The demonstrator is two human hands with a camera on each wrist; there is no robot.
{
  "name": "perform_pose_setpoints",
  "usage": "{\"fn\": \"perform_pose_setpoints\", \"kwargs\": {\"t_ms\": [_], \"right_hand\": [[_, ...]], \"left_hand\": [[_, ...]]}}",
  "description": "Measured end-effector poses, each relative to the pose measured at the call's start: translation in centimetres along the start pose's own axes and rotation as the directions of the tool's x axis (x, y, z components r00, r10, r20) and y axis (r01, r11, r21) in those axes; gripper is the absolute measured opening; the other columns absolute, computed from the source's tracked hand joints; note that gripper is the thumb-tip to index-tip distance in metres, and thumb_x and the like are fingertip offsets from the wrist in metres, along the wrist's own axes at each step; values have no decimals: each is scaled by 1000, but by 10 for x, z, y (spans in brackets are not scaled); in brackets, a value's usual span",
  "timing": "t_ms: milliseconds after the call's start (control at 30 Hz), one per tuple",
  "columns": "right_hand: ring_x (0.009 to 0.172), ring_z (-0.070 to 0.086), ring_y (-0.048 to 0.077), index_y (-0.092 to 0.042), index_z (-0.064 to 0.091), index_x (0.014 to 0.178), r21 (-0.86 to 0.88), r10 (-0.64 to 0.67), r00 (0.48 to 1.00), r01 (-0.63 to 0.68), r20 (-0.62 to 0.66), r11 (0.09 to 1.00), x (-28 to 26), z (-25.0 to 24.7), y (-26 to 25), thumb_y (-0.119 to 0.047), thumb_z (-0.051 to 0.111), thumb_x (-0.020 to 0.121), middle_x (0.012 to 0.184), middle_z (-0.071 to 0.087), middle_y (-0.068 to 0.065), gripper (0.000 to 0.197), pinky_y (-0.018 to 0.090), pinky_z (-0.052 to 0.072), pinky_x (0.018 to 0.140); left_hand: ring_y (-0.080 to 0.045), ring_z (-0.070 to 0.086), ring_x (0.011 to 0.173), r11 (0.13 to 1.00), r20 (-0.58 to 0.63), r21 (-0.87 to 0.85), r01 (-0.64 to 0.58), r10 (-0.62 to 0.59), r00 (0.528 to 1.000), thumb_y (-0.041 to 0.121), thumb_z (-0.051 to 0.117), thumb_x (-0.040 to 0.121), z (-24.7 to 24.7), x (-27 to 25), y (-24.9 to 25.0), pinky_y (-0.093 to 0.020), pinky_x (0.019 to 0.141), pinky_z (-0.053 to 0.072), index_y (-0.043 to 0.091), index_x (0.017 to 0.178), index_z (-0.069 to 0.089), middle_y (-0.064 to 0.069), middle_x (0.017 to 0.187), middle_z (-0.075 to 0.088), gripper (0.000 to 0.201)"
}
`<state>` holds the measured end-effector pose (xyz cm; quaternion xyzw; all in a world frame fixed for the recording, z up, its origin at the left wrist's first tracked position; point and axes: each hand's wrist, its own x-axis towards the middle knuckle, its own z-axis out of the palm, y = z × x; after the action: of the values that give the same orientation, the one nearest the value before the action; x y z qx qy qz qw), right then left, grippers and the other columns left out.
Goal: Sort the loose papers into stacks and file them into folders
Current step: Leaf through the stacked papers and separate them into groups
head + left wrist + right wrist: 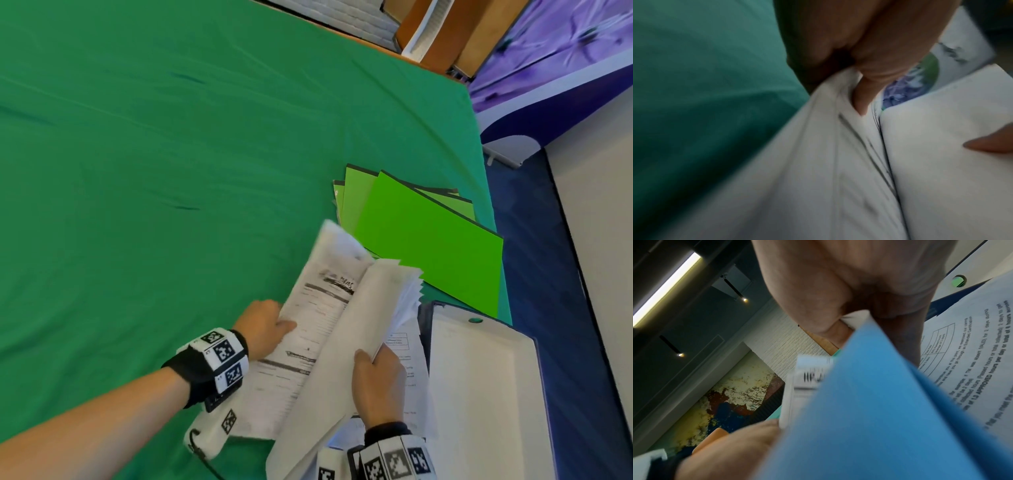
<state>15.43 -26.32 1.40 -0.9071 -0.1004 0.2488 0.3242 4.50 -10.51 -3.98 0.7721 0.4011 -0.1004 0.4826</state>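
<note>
The thick sheaf of white printed papers (329, 329) is lying just near of the stack of bright green card folders (421, 236), its long axis running away from the person. The left hand (265, 329) is pinching the printed sheets at their left edge, thumb on top. The right hand (378, 387), nearer the folders, is clamping the blank-backed upper bundle and tilting it rightward. Both forearms are reaching forward over the green cloth-covered surface (171, 154).

Table (171, 154) covered in a green cloth, lightly creased. Fanned pile of bright green folders (428, 236) lies near its right edge. Just nearer the camera, an open dark-blue folder (486, 377) with printed sheets (411, 359) beside it.
</note>
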Motion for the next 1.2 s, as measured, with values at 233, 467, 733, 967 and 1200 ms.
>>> {"fn": "perform_pose_setpoints", "kwargs": {"t_ms": [233, 467, 733, 967, 1200], "right_hand": [[77, 50, 26, -3, 51, 83, -200, -184, 982, 189, 44, 961, -6, 20, -21, -15, 46, 95, 81, 54, 9, 17, 32, 39, 69], [117, 57, 28, -53, -17, 144, -101, -140, 926, 187, 352, 977, -16, 46, -29, -85, 25, 78, 121, 58, 2, 85, 34, 40, 99], [99, 61, -2, -24, 60, 120, 236, -300, 951, 310, -79, 921, -23, -37, -59, -56, 48, 89, 111, 65, -16, 46, 6, 43, 75], [82, 62, 21, -10, 61, 84, 31, -39, 998, 41, -50, 999, 4, -37, 10, -33, 71, 84, 82, 66, -2, 25, 25, 46, 66], [66, 59, 18, -16, 61, 74, -155, -126, 984, 106, -125, 982, 12, -24, 35, -28, 58, 94, 69, 64, -4, 23, 26, 45, 60]], "left_hand": [[-20, 44, 49, 992, -490, 34, -123, 124, 863, 20, 53, 99, -107, -19, 35, -23, 47, 32, 7, 85, 66, -9, 63, 59, 23], [-19, 32, 51, 964, -888, -46, -262, 80, 453, 22, 54, 97, -210, -58, 58, -19, 42, 28, 3, 71, 54, -3, 59, 41, 32], [-25, 70, 82, 854, -423, -447, -267, 61, 904, 19, 66, 92, -118, -29, 21, -37, 76, 55, 5, 97, 71, -9, 94, 73, 15], [-30, 73, 89, 739, -62, -673, -23, -25, 998, 27, 75, 81, -29, -35, 3, -39, 78, 60, 3, 103, 71, -9, 93, 76, 33], [-11, 67, 103, 815, -3, -579, 31, -40, 999, 54, 36, 97, -32, -37, -10, -33, 100, 46, 19, 115, 68, 7, 112, 71, 50]]}}
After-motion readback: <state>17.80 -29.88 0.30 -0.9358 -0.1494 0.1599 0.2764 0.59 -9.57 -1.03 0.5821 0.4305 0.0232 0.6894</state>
